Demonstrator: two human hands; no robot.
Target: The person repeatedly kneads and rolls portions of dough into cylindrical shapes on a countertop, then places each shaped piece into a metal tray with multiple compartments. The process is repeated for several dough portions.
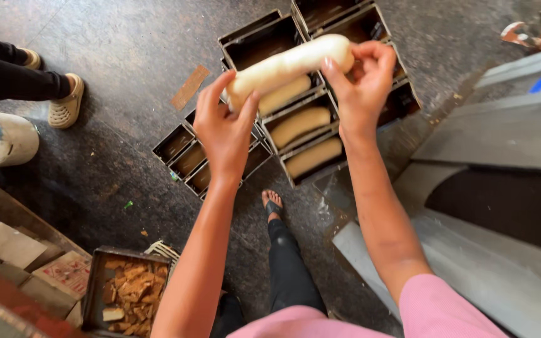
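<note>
Head view: a pale dough roll (289, 66) is held in the air between both hands, above rows of metal tins (295, 94) on the floor. The left hand (223, 128) pinches its lower end, the right hand (361, 87) clasps its upper end. Three tins beneath hold dough (300, 125) already.

A dark, worn concrete floor (126, 56) carries rows of rectangular metal loaf tins (302, 125), a metal tray of brown scraps (129, 291) and flattened cardboard pieces (10, 244).

Bright daylight, wide-angle edge distortion
</note>
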